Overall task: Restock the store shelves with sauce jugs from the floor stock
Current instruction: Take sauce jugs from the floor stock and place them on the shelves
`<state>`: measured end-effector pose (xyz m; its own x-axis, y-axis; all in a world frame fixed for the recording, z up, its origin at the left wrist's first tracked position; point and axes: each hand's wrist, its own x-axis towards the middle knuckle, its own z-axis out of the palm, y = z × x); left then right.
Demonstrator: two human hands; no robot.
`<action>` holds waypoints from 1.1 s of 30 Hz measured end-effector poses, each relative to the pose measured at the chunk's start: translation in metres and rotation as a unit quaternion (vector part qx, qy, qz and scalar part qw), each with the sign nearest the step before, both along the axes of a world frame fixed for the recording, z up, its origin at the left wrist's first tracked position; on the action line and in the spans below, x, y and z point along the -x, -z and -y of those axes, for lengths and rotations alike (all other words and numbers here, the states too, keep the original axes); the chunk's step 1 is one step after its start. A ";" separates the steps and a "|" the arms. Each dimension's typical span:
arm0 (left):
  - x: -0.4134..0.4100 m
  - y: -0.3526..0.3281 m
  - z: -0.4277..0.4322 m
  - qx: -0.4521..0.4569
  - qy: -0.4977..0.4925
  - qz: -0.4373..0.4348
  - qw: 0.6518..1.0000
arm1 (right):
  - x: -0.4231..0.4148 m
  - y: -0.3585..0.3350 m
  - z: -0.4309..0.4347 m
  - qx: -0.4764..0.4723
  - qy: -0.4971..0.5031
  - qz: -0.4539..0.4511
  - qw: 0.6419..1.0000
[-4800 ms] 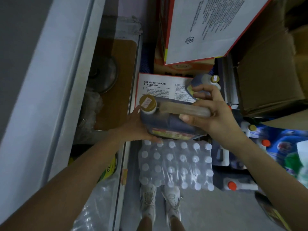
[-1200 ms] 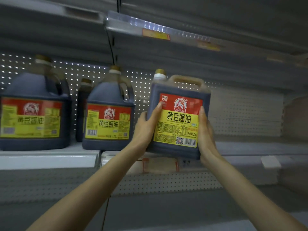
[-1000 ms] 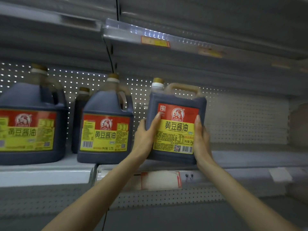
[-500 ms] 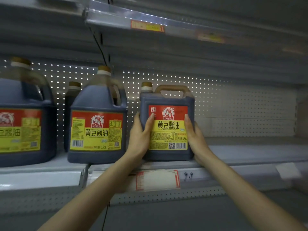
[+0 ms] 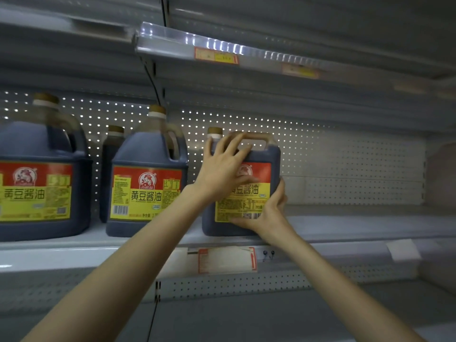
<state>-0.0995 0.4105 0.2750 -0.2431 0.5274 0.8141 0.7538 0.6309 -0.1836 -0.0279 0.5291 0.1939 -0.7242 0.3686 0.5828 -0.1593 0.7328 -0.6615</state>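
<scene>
Head view. The sauce jug (image 5: pixel 271 154) stands upright on the shelf (image 5: pixel 357 225), close to the front edge, red-and-yellow label facing out.

Left hand (image 5: pixel 222 169): laid flat on the jug's upper front, fingers spread and mostly straight, tips at the handle and beside the cap. It presses rather than grips.

Right hand (image 5: pixel 269 213): grips the jug's lower right corner, thumb across the bottom of the label, fingers wrapped round the side.

A second jug (image 5: pixel 145 183) of the same label stands just to the left, apart from the first. A third jug (image 5: pixel 37 178) stands at the left end, and a fourth jug (image 5: pixel 108 154) sits behind, against the perforated back panel (image 5: pixel 345 164). A price tag (image 5: pixel 227 260) hangs on the front edge below the held jug.
</scene>
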 end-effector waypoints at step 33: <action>-0.008 0.026 -0.005 -0.037 0.005 0.008 0.999 | -0.038 -0.008 -0.022 -0.277 0.189 0.088 0.938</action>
<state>-0.0914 0.4152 0.2494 -0.2503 0.4679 0.8476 0.7630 0.6343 -0.1248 0.0106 0.5512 0.2016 -0.7059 0.2941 0.6443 0.2572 0.9541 -0.1537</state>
